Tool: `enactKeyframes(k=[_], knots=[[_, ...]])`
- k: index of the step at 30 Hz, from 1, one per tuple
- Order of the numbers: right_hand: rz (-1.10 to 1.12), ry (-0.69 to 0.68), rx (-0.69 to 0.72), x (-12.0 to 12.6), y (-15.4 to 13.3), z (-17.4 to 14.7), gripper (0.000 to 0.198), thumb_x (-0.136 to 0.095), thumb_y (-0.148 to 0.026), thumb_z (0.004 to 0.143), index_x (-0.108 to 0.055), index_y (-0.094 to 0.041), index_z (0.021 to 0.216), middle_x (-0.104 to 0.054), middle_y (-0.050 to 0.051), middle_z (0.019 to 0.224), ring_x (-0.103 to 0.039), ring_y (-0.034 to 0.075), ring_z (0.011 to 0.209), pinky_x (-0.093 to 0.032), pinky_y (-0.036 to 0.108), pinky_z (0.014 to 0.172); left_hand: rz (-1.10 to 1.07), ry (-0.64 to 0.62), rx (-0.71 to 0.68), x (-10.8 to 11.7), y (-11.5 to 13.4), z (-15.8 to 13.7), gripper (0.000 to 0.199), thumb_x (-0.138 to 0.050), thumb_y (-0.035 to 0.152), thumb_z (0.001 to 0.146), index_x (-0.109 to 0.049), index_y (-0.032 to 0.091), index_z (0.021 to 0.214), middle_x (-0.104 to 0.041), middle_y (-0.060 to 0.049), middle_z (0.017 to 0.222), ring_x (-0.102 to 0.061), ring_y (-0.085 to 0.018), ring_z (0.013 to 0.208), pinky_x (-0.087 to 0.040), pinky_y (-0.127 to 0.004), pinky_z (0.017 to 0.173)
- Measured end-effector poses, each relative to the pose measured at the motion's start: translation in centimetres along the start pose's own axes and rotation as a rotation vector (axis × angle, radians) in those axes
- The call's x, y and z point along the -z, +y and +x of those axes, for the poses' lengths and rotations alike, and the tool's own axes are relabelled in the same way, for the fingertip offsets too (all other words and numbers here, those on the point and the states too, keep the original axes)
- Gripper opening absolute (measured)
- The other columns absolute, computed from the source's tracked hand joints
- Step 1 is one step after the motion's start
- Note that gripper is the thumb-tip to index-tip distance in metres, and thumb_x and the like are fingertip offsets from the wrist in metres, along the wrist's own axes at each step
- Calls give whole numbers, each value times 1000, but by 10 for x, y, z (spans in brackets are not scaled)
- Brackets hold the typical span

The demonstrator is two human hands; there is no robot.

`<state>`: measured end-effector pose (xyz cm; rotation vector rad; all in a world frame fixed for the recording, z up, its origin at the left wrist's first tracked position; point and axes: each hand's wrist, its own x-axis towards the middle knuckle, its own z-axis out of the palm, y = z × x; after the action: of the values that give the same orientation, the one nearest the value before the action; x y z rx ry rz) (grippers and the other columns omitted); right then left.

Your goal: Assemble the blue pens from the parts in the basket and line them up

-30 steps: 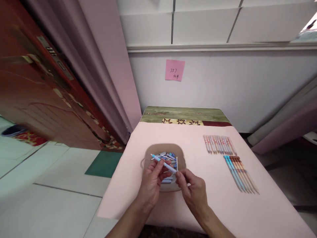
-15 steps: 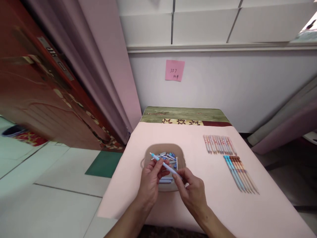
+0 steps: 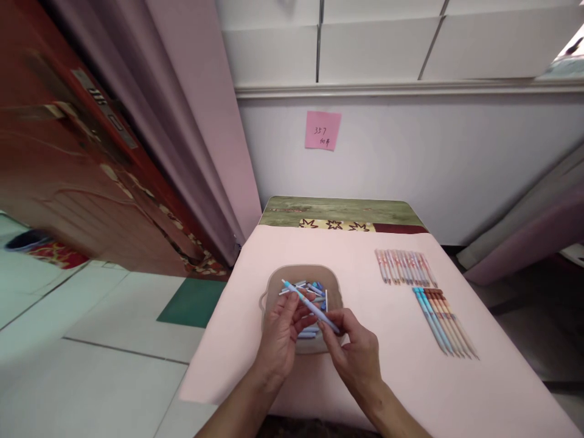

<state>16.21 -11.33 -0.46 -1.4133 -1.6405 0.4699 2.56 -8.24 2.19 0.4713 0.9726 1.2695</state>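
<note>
We face a pale wall (image 3: 392, 161), with a reddish-brown door (image 3: 59, 167), a mauve curtain (image 3: 157, 121) and whitish floor tiles (image 3: 114, 383) to the left.

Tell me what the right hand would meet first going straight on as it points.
Beyond the pen it grips, the right hand would likely meet the left hand first; depth above the box is unclear.

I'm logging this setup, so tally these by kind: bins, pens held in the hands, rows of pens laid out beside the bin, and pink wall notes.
Bin: 1
Held pen: 1
Pen rows: 2
Pink note: 1
Total: 5
</note>
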Motion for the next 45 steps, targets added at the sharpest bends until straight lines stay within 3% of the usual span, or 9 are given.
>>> enactKeyframes(k=[7,15,20,25,32,34,36,42,45], knots=[[-58,26,59,1,-1,-2,13,-56,-31,88,-63,-20,90,-68,1,73,-63,11,60,-45,19,58,-17,11,68,3,-4,2,23,-79,27,66,-70,12,82,-73,-8,86,-67,-17,75,-55,-27,67],[195,-152,-152,6,-2,1,38,-41,-38,95,-61,-20,69,-59,-2,49,-55,10,44,-39,17,46,24,17,80,2,-3,0,24,-80,27,64,-73,12,81,-74,-10,86,-67,-17,75,-53,-26,69],[132,-85,-110,8,-5,2,25,-64,-41,81,-63,-21,97,-69,-1,70,-61,12,56,-45,19,54,42,1,49,1,-3,1,21,-79,27,67,-73,12,80,-74,-9,85,-66,-17,76,-53,-26,72],[100,-63,-93,8,-6,-1,21,-57,-39,87,-65,-20,81,-66,0,65,-58,11,54,-43,19,53,57,3,61,-3,-2,-1,21,-81,26,62,-74,11,76,-73,-9,79,-65,-17,71,-53,-27,70],[844,-400,-589,5,-1,2,44,-54,-57,84,-61,-16,73,-52,-4,46,-42,8,36,-36,19,38,94,-79,56,-3,-1,-4,19,-79,27,66,-73,12,76,-73,-9,78,-66,-17,69,-52,-28,70],[938,-468,-668,5,0,3,46,-54,-59,83,-61,-15,74,-52,-4,47,-40,7,34,-35,18,36,103,-91,61,-4,-1,-5,19,-78,28,67,-73,12,76,-73,-8,77,-65,-17,67,-52,-27,67],[873,-446,-619,6,1,4,45,-54,-58,83,-63,-14,76,-56,-2,49,-46,8,38,-38,19,40,102,-75,61,-5,-1,-5,18,-78,28,66,-73,12,75,-73,-7,75,-65,-16,66,-52,-26,64],[293,-217,-236,15,-3,-1,23,-68,-42,77,-69,-20,84,-69,1,68,-60,13,57,-45,22,55,138,-16,55,-3,-6,-4,19,-80,26,64,-73,12,74,-72,-7,73,-65,-16,66,-52,-25,67],[366,-242,-246,15,-4,-3,22,-63,-40,82,-71,-20,84,-68,1,68,-60,13,57,-45,22,55,173,-43,58,1,-8,-6,20,-78,28,67,-73,11,77,-72,-7,74,-65,-17,68,-53,-26,69]])
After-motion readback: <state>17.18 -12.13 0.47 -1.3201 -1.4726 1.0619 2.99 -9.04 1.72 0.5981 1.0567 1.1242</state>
